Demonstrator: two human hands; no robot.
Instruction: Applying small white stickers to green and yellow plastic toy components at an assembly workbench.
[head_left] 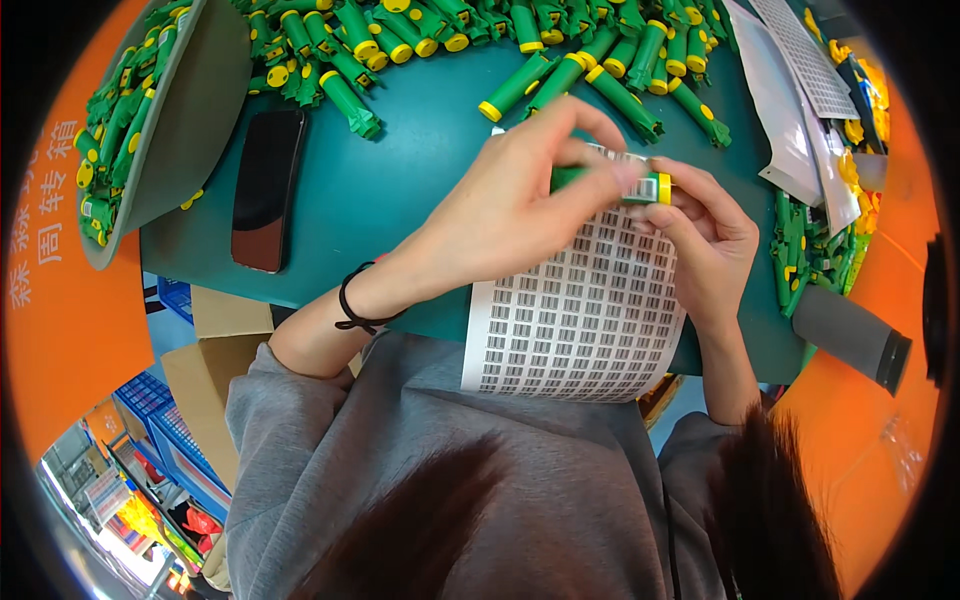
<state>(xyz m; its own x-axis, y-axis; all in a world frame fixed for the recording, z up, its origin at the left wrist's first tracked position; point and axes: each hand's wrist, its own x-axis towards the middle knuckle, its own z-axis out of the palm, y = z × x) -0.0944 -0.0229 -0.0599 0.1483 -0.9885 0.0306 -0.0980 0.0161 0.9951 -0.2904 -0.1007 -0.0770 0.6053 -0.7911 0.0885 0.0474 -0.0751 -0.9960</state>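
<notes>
"Nearest the body, what hangs there?"

"A white label sheet (575, 330), curving down over the near edge of the dark green table (370, 215). Rows of small dark-printed stickers cover it, too fine to read."

"And the hands?"

"Just above the sheet. The right hand (715, 240) pinches a green tube (650, 190) by its yellow-capped end, between thumb and fingers. The left hand (520, 205) blurs over the tube's other part; whether it grips or only presses, I cannot tell."

"Which step would you call it?"

"Labelling, I judge: a white sticker with dark marks sits beside the yellow cap, so this looks like pressing it flat. That calls for the right hand to keep the tube steady and a left fingertip to smooth the edges."

"Any writing farther off?"

"None I can make out on the black phone (268, 190). Large white characters (50, 200) stand on the orange surface at far left. Past the heaped tubes (648, 50), a second printed sheet (805, 55) lies at upper right."
</notes>
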